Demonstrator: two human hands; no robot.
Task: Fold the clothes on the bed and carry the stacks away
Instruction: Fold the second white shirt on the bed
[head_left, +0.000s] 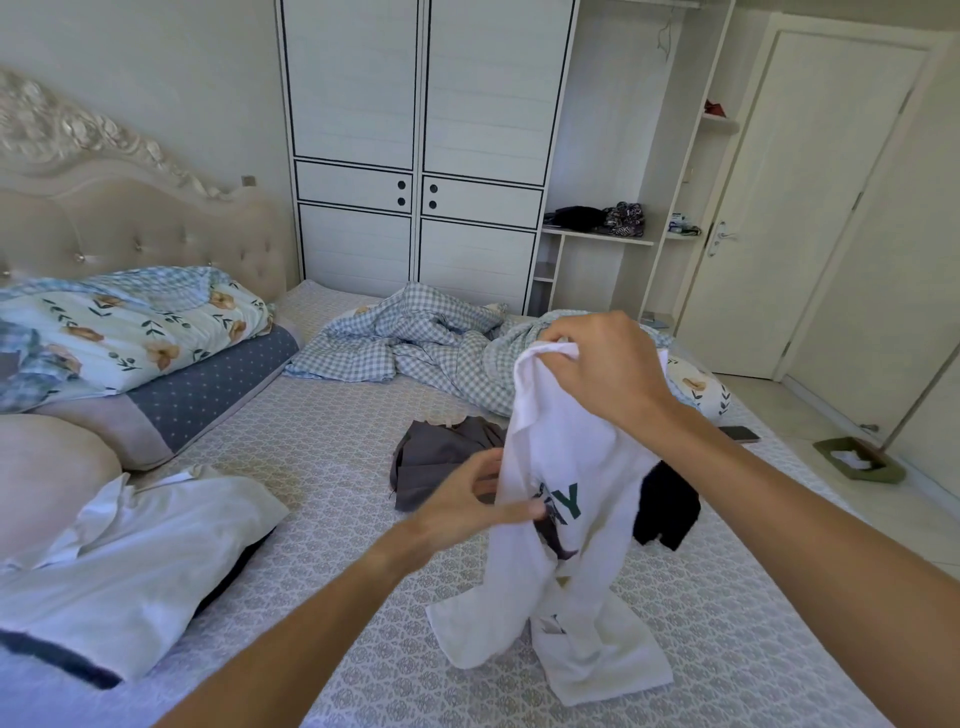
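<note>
Right hand (605, 371) holds white shirt (566, 545) above bed (337, 467).

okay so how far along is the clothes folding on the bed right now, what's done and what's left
Early on. Done: nothing clearly; no neat stack shows. In hand: the right hand holds up a white T-shirt by its top, its lower end on the bed, while the left hand touches its side. Left: the gray garment, a black garment and the white clothes at the left lie unfolded; nothing has been carried away.
</note>
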